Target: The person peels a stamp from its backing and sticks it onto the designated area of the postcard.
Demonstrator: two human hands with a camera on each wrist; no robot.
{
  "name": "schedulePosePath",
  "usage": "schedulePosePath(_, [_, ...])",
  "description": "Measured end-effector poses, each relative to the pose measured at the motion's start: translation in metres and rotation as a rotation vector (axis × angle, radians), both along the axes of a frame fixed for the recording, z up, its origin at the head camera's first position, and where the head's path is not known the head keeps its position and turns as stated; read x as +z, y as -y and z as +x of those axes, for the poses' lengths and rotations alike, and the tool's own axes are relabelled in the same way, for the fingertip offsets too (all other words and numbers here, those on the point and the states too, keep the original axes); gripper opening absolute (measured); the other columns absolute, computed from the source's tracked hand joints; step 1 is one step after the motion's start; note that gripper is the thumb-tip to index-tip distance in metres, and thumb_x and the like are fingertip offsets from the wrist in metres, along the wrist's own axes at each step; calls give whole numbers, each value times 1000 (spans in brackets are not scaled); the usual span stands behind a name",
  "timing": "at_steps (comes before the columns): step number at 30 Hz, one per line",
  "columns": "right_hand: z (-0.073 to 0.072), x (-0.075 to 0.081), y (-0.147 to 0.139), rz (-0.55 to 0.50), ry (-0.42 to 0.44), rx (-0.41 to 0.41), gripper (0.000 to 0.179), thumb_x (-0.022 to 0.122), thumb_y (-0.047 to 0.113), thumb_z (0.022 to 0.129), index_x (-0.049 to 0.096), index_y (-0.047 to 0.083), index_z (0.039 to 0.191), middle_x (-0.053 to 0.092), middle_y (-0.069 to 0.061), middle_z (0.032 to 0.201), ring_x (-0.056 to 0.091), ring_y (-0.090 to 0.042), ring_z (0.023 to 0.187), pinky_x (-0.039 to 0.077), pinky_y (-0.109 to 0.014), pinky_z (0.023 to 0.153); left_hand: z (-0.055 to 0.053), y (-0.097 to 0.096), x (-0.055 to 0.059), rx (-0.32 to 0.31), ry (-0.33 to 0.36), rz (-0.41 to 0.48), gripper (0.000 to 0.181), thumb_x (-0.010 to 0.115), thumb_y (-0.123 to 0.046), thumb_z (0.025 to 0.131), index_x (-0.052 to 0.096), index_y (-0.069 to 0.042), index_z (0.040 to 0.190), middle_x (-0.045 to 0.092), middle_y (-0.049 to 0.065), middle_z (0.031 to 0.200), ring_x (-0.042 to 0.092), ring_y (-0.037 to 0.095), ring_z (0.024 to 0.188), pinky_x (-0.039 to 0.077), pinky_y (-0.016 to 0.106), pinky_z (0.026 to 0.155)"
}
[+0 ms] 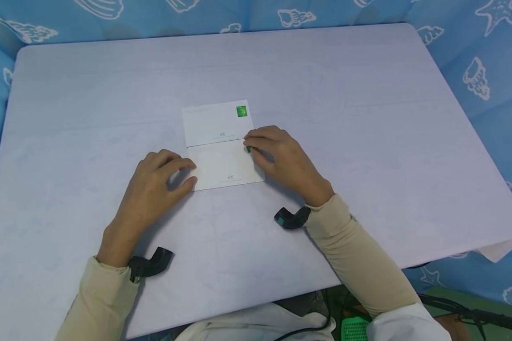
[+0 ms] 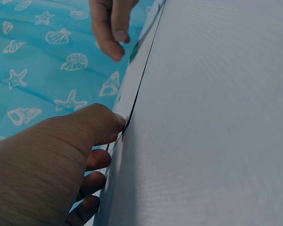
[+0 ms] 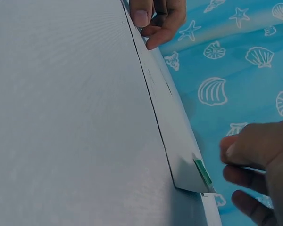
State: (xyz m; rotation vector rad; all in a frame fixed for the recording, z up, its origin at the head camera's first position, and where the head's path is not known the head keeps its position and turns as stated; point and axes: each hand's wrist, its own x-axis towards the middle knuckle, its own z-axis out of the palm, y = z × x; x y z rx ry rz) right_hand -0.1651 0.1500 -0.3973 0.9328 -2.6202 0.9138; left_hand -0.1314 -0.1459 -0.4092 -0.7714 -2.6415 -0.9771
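Observation:
Two white cards or envelopes, one above the other with their edges meeting, lie flat on the table. The upper card (image 1: 213,123) bears a green stamp (image 1: 242,111) in its top right corner. On the lower card (image 1: 226,163), another green stamp (image 3: 203,172) is mostly covered by fingers in the head view. My left hand (image 1: 155,182) rests at the lower card's left edge, thumb and forefinger spread apart, the thumb at its corner. Over the lower card's right end is my right hand (image 1: 288,163), fingers loosely bent; in the right wrist view it appears apart from the card, holding nothing.
A pale cloth covers the table (image 1: 367,118). Blue curtains (image 1: 260,16) with white shell patterns hang behind and beside it. Black wrist cameras (image 1: 292,219) jut from both sleeves. Below the front edge are a green basket (image 1: 354,329) and dark cables.

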Motion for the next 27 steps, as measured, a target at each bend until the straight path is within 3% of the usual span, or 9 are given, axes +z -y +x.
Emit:
schedulePosePath(4, [1, 2, -2, -40, -15, 5, 18, 66, 0, 93, 76, 0, 108, 69, -8, 115, 60, -21, 113, 46, -33, 98, 0, -1, 0, -3, 4, -1, 22, 81, -9, 81, 74, -6, 101, 63, 9, 99, 53, 29, 87, 39, 42, 76])
schedulePosePath(11, [2, 2, -5, 93, 91, -20, 18, 66, 4, 94, 76, 1, 109, 69, -9, 118, 60, -22, 115, 45, -35, 100, 0, -5, 0, -11, 9, 3, 21, 81, -9, 82, 74, -7, 101, 63, 8, 100, 53, 28, 88, 39, 42, 76])
schedulePosePath(19, [1, 0, -4, 79, 91, -22, 17, 67, 2, 94, 76, 0, 108, 68, -9, 118, 59, -23, 116, 46, -34, 100, -2, -4, 0, -17, -7, -10, 21, 81, -10, 82, 74, -6, 101, 63, 8, 99, 52, 29, 86, 39, 42, 74])
schedulePosePath(27, [0, 3, -2, -54, -40, 16, 15, 67, -1, 92, 76, -2, 105, 69, -9, 113, 61, -23, 112, 46, -36, 96, 0, -3, 0, -10, -8, 3, 21, 80, -8, 81, 74, -5, 101, 63, 9, 99, 53, 29, 86, 39, 42, 74])
